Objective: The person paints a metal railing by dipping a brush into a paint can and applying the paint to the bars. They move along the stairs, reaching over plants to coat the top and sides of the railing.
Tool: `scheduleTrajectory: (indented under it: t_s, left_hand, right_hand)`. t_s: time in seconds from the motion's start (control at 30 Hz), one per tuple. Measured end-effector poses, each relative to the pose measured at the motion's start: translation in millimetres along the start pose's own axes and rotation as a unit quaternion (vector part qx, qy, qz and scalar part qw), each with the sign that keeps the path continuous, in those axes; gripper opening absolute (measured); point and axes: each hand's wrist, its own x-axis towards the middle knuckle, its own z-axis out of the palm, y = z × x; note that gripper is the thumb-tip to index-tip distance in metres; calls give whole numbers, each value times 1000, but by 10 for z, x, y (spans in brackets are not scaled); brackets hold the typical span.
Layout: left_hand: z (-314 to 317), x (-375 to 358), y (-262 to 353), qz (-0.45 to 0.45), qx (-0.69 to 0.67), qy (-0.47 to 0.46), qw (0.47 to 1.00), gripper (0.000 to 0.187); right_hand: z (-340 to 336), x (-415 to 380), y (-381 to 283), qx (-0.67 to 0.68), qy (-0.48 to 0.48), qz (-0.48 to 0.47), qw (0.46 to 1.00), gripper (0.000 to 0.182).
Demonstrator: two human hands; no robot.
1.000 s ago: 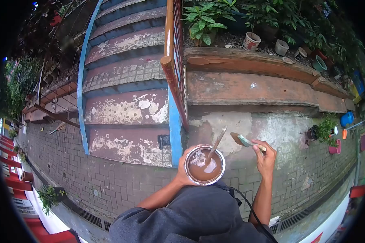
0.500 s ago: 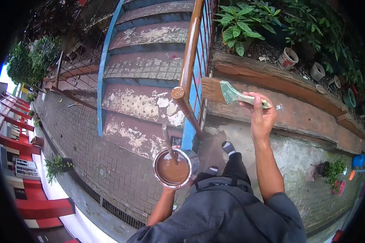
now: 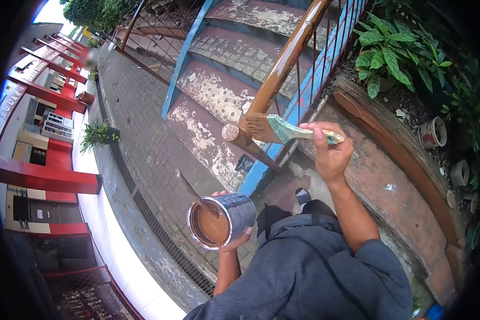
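Note:
A wide paintbrush [image 3: 282, 129] with a worn green and cream handle is pinched in my right hand [image 3: 333, 152]. Its brown-coated bristles lie at the lower end of the brown handrail [image 3: 272, 88], apparently touching it near the round end cap [image 3: 230, 132]. My left hand [image 3: 237, 240] grips a metal paint can [image 3: 218, 218] from below and behind, so part of the hand is hidden. Brown paint fills the can, and a stirring stick [image 3: 189, 186] leans out of it. The can is tilted toward the camera.
Worn steps [image 3: 213, 106] with peeling paint rise behind the blue stair edge [image 3: 304, 114]. A curved planter border [image 3: 410, 144] with a leafy plant [image 3: 386, 53] runs along the right. Left lie brick paving [image 3: 138, 80], a drain grate [image 3: 160, 229] and a red-and-white building [image 3: 48, 176].
The brush has moved left relative to the rail, from beside it onto its end area. The view has turned, and the can now tilts more toward the camera.

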Motion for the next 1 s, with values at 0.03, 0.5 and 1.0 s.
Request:
scheduleTrajectory:
  t_s: [0.03,0.5,1.0]
  left_hand:
    - [73,-39,13,-7,8,7,1000,125]
    - [408,-166,38,10,70,58,996,129]
    - [564,-118,64,-4,80,52,995,124]
  right_hand:
    - [-46,-35,86,1,-24,1,1000,15]
    - [-329,464,309,-49,-33,-294,954,16]
    - [-149,-389,359,-31,-154,-216,964,22]
